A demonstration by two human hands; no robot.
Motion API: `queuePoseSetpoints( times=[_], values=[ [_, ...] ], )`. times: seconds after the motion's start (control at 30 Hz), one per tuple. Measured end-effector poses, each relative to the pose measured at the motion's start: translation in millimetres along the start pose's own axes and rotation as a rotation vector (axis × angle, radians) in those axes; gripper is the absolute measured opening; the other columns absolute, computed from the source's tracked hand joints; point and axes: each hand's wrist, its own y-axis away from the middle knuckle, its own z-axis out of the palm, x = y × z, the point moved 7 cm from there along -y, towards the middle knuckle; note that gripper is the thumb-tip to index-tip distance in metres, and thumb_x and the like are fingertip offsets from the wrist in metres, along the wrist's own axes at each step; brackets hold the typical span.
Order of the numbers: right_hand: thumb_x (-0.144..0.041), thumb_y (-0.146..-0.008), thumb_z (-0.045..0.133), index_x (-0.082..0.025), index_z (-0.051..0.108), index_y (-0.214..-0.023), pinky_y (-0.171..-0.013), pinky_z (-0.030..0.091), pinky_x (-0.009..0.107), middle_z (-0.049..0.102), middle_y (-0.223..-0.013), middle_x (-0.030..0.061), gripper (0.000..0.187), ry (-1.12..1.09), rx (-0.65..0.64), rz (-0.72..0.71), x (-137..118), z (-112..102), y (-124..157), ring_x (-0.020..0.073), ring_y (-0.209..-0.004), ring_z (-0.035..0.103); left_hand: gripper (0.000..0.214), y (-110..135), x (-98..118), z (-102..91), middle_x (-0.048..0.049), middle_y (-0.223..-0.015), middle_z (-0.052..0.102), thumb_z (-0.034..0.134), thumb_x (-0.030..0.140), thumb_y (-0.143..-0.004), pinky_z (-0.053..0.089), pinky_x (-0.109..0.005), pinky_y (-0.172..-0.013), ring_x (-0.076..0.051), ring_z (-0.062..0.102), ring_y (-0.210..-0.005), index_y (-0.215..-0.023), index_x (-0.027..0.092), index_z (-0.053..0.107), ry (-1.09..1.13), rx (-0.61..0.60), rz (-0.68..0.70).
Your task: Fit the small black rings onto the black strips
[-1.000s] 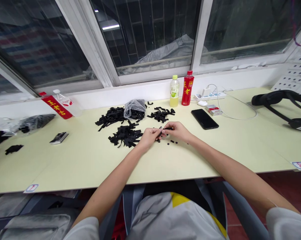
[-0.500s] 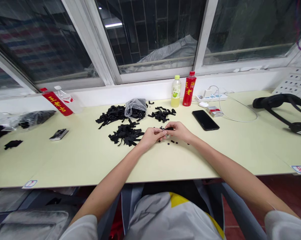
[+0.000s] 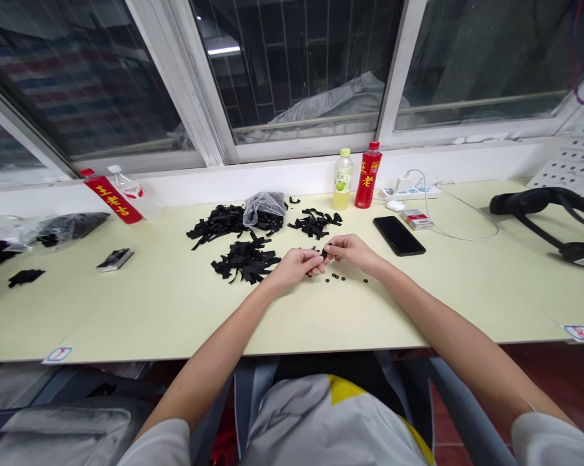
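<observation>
The person's left hand (image 3: 294, 267) and right hand (image 3: 352, 251) meet just above the pale yellow-green surface (image 3: 175, 317), their fingertips closed together on a small black rubber piece (image 3: 324, 255). It is too small to make out its exact shape. Just below the hands, small black rings (image 3: 335, 277) lie scattered on the surface. To the left of the left hand sits a heap of black rubber strips (image 3: 246, 262). Two more heaps lie farther back (image 3: 218, 222) (image 3: 315, 224), with a clear plastic bag (image 3: 265, 208) resting on the left one.

Against the window stand a bottle of green-capped apple drink (image 3: 342, 182) and a red bottle (image 3: 368, 176) whose yellow lettering shows the Chinese character 老. A clear bottle with a red label (image 3: 112, 200) lies on its side at the left, its yellow characters only partly legible. To the right are a black smartphone (image 3: 398, 235), a small red-and-white packet (image 3: 416, 219) and a white power strip (image 3: 410, 191). A small printed label (image 3: 581, 333) is stuck on the front edge.
</observation>
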Motion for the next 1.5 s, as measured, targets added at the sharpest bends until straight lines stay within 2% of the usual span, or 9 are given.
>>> queuePoseSetpoints(
  times=[0.13,0.27,0.37,0.53,0.7,0.8,1.13,1.23,1.5],
  values=[
    [-0.08,-0.082,0.105,-0.024,0.085,-0.084,-0.078,0.055,0.041,0.087,-0.086,0.0107,0.059,0.048,-0.002,-0.026,0,3,-1,0.0243,-0.078,0.067,0.05,2,3,-3.7,-0.0165,-0.116,0.092,0.086,0.071,-0.113,0.07,-0.044,-0.092,-0.03,0.08,-0.1,-0.108,0.023,0.097,-0.067,0.06,0.028],
    [-0.086,-0.085,0.1,-0.023,0.081,-0.083,-0.08,0.051,0.04,0.075,-0.08,0.0047,0.066,0.103,-0.038,-0.026,0,13,0,0.023,-0.079,0.063,0.054,3,11,-12.6,-0.0199,-0.146,0.089,0.086,0.076,-0.113,0.069,-0.046,-0.11,-0.037,0.082,-0.132,-0.111,0.023,0.099,-0.114,0.156,0.135],
    [-0.09,-0.086,0.098,-0.023,0.08,-0.084,-0.083,0.052,0.04,0.073,-0.08,0.0033,0.07,0.149,-0.049,-0.042,-2,16,1,0.024,-0.083,0.064,0.058,0,10,-14.8,-0.0186,-0.129,0.093,0.092,0.079,-0.108,0.067,-0.049,-0.115,-0.039,0.082,-0.129,-0.109,0.021,0.099,-0.039,0.146,0.161],
    [-0.061,-0.092,0.096,-0.023,0.088,-0.09,-0.089,0.058,0.04,0.09,-0.096,0.0086,0.039,0.311,0.033,-0.058,-4,-2,-1,0.0273,-0.093,0.074,0.051,-4,-4,-32.9,-0.0081,-0.086,0.085,0.093,0.07,-0.107,0.063,-0.041,-0.084,-0.029,0.074,-0.085,-0.105,0.021,0.101,0.001,0.319,0.069],
    [-0.047,-0.083,0.099,-0.024,0.09,-0.088,-0.082,0.057,0.037,0.088,-0.086,0.005,0.025,0.431,-0.276,0.032,5,-1,2,0.0252,-0.083,0.074,0.042,-5,-6,-39.2,-0.0124,-0.103,0.097,0.099,0.062,-0.103,0.068,-0.04,-0.094,-0.031,0.082,-0.098,-0.099,0.02,0.1,0.002,0.383,0.076],
    [-0.044,-0.082,0.099,-0.024,0.089,-0.086,-0.078,0.054,0.035,0.084,-0.081,0.0029,0.023,0.49,-0.364,0.043,7,2,5,0.0233,-0.077,0.071,0.04,-6,-8,-34.8,-0.014,-0.107,0.099,0.1,0.061,-0.102,0.071,-0.041,-0.098,-0.033,0.085,-0.101,-0.097,0.021,0.101,-0.019,0.369,0.048],
    [-0.028,-0.096,0.093,-0.024,0.084,-0.085,-0.081,0.055,0.035,0.085,-0.087,0.005,0.015,0.707,-0.24,0.026,2,5,2,0.0242,-0.079,0.073,0.044,-7,-15,-27.6,-0.0108,-0.094,0.094,0.096,0.063,-0.106,0.072,-0.041,-0.097,-0.03,0.082,-0.093,-0.103,0.02,0.102,-0.115,0.349,0.033],
    [-0.026,-0.097,0.091,-0.024,0.084,-0.085,-0.08,0.055,0.035,0.086,-0.089,0.006,0.014,0.715,-0.243,0.029,2,7,2,0.0252,-0.081,0.075,0.044,-8,-19,-24.7,-0.0108,-0.102,0.098,0.091,0.063,-0.11,0.072,-0.04,-0.098,-0.028,0.083,-0.096,-0.106,0.02,0.102,-0.154,0.34,0.023],
    [-0.049,-0.099,0.09,-0.025,0.08,-0.092,-0.088,0.059,0.039,0.088,-0.097,0.0081,0.027,0.417,-0.128,-0.04,-7,5,4,0.0275,-0.092,0.075,0.044,-5,-15,-22.7,-0.0146,-0.112,0.099,0.086,0.061,-0.116,0.072,-0.041,-0.101,-0.031,0.086,-0.103,-0.108,0.02,0.1,-0.229,0.316,0.064]
  ],
)
